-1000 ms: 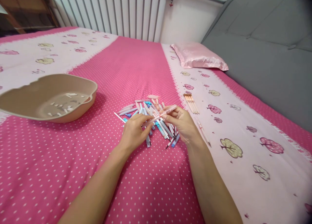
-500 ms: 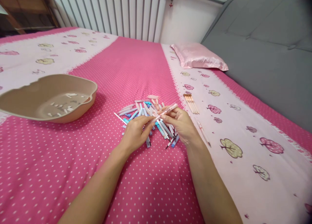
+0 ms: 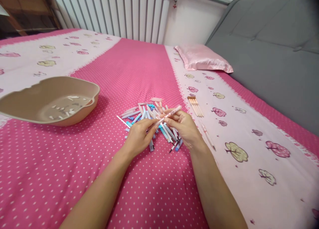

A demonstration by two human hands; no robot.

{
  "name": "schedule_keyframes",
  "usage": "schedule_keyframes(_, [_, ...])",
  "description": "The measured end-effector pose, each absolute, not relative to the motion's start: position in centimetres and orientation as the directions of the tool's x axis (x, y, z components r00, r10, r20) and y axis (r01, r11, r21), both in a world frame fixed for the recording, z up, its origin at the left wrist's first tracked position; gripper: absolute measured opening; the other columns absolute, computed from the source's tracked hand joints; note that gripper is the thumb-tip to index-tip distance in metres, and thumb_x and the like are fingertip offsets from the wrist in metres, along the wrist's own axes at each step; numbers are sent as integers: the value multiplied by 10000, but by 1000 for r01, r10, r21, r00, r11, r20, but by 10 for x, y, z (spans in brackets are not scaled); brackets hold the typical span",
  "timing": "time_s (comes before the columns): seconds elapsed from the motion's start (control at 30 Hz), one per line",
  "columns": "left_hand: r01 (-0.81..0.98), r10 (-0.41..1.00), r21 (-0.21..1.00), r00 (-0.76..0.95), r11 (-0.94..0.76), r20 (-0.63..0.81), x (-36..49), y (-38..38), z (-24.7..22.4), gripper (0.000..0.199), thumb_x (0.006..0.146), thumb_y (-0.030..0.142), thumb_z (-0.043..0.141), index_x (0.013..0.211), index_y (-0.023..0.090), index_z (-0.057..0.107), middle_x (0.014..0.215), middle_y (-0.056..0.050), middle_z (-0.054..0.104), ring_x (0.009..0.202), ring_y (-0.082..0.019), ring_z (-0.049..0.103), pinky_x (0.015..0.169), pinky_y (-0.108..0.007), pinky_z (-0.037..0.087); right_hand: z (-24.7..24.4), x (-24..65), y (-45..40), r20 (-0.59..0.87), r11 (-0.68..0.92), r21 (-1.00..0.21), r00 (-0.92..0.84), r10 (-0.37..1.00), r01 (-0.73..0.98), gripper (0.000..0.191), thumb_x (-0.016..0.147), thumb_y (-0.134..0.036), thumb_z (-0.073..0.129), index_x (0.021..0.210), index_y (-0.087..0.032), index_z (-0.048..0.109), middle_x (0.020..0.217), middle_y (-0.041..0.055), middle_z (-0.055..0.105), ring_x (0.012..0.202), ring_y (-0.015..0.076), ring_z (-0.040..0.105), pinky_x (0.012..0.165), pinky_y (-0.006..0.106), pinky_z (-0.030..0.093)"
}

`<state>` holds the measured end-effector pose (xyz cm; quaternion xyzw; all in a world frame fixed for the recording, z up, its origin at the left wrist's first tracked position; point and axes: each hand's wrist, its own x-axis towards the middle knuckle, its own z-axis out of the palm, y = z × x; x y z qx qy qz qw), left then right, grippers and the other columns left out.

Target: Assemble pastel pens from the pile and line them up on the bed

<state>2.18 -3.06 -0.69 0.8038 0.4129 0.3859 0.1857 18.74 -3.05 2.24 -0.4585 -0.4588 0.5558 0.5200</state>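
Observation:
Between my two hands is a pale pink pen (image 3: 173, 112), slanting up to the right above a loose pile of pens and pen parts (image 3: 163, 131). My left hand (image 3: 139, 133) is closed, pinching the pen's lower-left end with thumb and forefinger. My right hand (image 3: 183, 126) is closed around its middle, the upper end sticking out past the fingers. The pile holds pink, blue, white and grey pieces, partly hidden by both hands. Right of my right hand, a single pink pen (image 3: 208, 137) lies on the sheet, with a row of several orange-and-white pens (image 3: 195, 106) beyond it.
A beige plastic basin (image 3: 62, 122) with small white pieces in it stands at the left on the pink dotted bedsheet (image 3: 99, 156). A pink pillow (image 3: 203, 58) lies at the back right, against a grey headboard (image 3: 269, 39). A white radiator (image 3: 119, 15) borders the far edge.

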Motion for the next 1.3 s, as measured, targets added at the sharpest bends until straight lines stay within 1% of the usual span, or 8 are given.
schedule_keyframes(0.23, [510, 788, 602, 346, -614, 509, 21, -30, -8, 227, 889, 272, 513, 1002, 166, 679, 862, -59, 722, 760, -164, 644, 690, -274, 468, 15, 188, -28, -23, -26, -983, -18, 1000, -183, 404, 531, -332, 837, 848, -177, 641, 739, -8, 679, 690, 136, 635, 723, 288, 487])
schedule_keyframes(0.57, [488, 773, 603, 327, -631, 544, 22, -31, -8, 203, 869, 261, 537, 969, 162, 683, 816, -61, 716, 719, -156, 638, 673, -273, 479, 18, 185, -29, 21, 21, -997, 2, 1000, -79, 385, 543, -442, 819, 702, -178, 587, 666, -5, 630, 629, 134, 590, 654, 287, 476])
schedule_keyframes(0.77, [477, 762, 597, 342, -645, 549, 23, -31, -7, 197, 868, 255, 532, 961, 175, 686, 794, -54, 716, 697, -151, 638, 655, -262, 476, 19, 182, -29, 22, 22, -999, 8, 1000, -42, 409, 553, -486, 803, 690, -190, 557, 660, -14, 616, 622, 133, 577, 627, 279, 475])
schedule_keyframes(0.87, [460, 778, 628, 342, -628, 527, 24, -32, -6, 203, 873, 263, 531, 962, 169, 688, 802, -51, 719, 701, -150, 641, 653, -255, 471, 19, 183, -29, 25, 24, -998, -12, 1000, -60, 398, 590, -447, 799, 775, -190, 558, 696, -13, 632, 657, 135, 600, 660, 276, 481])
schedule_keyframes(1.0, [414, 822, 711, 321, -568, 470, 24, -33, -3, 223, 884, 269, 520, 994, 174, 689, 858, -35, 731, 735, -150, 649, 679, -249, 467, 22, 187, -31, 40, 19, -981, -107, 993, -192, 486, 639, -351, 793, 1039, -229, 546, 1027, 42, 685, 939, 171, 639, 844, 317, 492])
schedule_keyframes(1.07, [402, 841, 740, 310, -539, 444, 23, -33, -2, 233, 887, 277, 515, 1000, 174, 690, 832, -24, 726, 709, -145, 636, 665, -245, 460, 23, 188, -32, 58, 24, -975, -150, 987, -220, 486, 668, -308, 772, 1092, -249, 542, 1139, 51, 662, 1024, 181, 622, 913, 349, 477])
schedule_keyframes(1.13, [404, 849, 749, 314, -524, 425, 23, -34, -1, 242, 889, 278, 507, 1009, 173, 689, 796, -16, 715, 676, -140, 619, 641, -242, 452, 23, 189, -33, 65, 25, -974, -172, 983, -226, 463, 695, -279, 746, 1114, -261, 549, 1157, 44, 661, 1036, 185, 622, 942, 373, 469])
schedule_keyframes(1.3, [419, 849, 743, 341, -523, 405, 23, -34, -1, 266, 900, 285, 480, 1039, 190, 686, 806, -14, 718, 683, -153, 623, 640, -257, 456, 21, 189, -31, 38, -8, -973, -193, 980, -233, 407, 711, -263, 724, 1094, -240, 585, 1029, 36, 711, 955, 183, 661, 932, 378, 479])
